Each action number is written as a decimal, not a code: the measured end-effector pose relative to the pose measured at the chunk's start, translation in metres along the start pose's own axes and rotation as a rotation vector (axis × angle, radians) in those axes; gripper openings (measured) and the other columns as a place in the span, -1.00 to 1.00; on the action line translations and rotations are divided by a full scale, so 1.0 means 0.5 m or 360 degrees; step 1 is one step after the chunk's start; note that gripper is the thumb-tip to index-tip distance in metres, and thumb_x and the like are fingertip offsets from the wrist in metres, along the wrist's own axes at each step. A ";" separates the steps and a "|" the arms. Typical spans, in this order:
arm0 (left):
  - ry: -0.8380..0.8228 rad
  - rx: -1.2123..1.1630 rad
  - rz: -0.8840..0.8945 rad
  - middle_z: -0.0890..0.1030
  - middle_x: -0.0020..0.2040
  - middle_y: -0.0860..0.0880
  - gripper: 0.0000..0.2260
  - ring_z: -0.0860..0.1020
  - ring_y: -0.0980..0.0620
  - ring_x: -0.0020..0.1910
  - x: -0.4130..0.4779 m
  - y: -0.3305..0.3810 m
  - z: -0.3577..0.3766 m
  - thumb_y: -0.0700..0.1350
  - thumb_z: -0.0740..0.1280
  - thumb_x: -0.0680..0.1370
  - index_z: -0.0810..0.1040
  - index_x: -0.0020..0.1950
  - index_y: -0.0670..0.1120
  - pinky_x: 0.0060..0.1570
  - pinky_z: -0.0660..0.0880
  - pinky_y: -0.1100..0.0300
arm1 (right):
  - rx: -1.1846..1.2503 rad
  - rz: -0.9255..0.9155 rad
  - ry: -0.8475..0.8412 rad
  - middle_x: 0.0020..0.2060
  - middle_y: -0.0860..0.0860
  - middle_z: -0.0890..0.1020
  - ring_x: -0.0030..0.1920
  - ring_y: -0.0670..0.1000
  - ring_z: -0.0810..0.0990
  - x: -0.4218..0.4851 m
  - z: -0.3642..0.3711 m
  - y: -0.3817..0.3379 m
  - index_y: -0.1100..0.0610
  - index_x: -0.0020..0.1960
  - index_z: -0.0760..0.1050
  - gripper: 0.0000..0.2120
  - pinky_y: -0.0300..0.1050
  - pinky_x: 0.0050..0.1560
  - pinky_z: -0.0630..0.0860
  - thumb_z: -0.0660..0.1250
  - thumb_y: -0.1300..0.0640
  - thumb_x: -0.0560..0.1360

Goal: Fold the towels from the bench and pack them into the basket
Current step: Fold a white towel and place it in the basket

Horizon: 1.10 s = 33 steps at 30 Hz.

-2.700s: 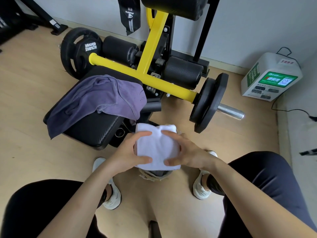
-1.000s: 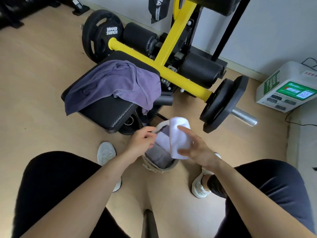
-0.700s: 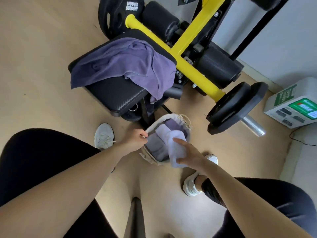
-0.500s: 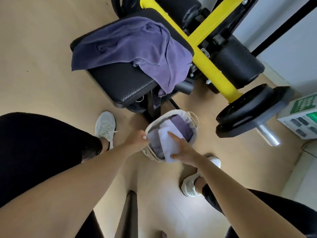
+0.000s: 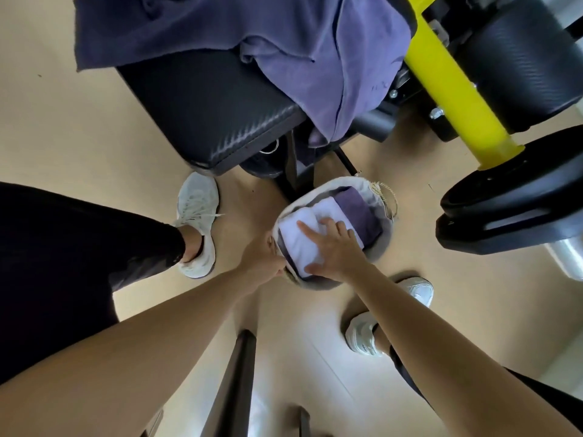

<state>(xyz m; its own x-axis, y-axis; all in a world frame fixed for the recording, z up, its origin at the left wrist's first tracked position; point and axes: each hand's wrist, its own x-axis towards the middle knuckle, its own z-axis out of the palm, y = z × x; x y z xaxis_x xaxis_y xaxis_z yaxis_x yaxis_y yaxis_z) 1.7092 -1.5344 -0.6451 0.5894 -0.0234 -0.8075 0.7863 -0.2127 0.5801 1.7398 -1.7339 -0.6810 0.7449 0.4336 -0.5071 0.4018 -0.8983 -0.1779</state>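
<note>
The right hand (image 5: pixel 334 247) lies flat with fingers spread on a folded white towel (image 5: pixel 299 238), which sits inside the round pale fabric basket (image 5: pixel 380 247) on the tan floor, next to a folded dark purple towel (image 5: pixel 356 209). The left hand (image 5: pixel 260 260) grips the basket's near rim, fingers curled closed over the edge. Beyond the basket, a large crumpled purple towel (image 5: pixel 284 36) is draped over the black padded bench (image 5: pixel 208 105), one corner hanging off.

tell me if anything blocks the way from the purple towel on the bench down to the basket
Nothing fixed does. The purple towel hangs over the bench edge just above the basket; only the right hand, pressing the white towel, covers its opening.
</note>
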 end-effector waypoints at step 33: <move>-0.0110 0.0163 0.0157 0.65 0.05 -0.08 -0.68 0.63 -0.17 0.07 -0.048 0.034 -0.024 -0.18 0.41 0.41 0.56 0.14 0.06 0.12 0.64 -0.08 | -0.0074 -0.0081 -0.0002 0.50 0.06 0.34 0.34 0.24 0.39 -0.081 -0.058 0.008 -0.03 0.53 0.26 -0.24 0.17 0.27 0.40 0.44 -0.19 0.41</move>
<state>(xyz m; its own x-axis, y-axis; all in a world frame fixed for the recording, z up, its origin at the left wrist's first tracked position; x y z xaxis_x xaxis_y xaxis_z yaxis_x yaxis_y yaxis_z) 1.7110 -1.5257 -0.6145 0.6461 -0.1157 -0.7545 0.7000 -0.3043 0.6461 1.7268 -1.7528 -0.6366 0.7222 0.4785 -0.4994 0.4634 -0.8708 -0.1642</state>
